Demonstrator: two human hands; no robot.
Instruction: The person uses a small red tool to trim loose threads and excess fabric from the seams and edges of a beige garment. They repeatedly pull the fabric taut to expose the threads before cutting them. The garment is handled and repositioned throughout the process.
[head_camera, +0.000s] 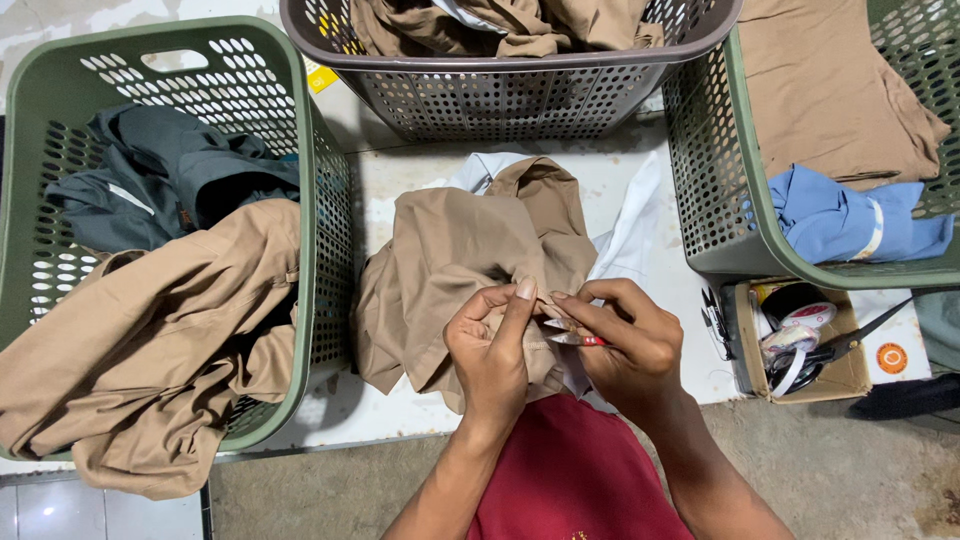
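A crumpled tan garment (455, 260) lies on the white floor in front of me, over a white cloth (630, 235). My left hand (492, 345) pinches a fold of the tan fabric between thumb and fingers. My right hand (625, 340) grips a small red-handled metal tool (572, 338), its tip against the pinched fabric beside my left thumb. Both hands touch at the garment's near edge, above my red-clothed lap (570, 480).
A green basket (310, 200) at left holds tan and dark grey-green clothes, a tan one spilling over its rim. A grey basket (500, 95) of tan clothes stands behind. Right, another green basket (705, 170) holds tan and blue garments. A cardboard box (745, 330) holds tape rolls and scissors.
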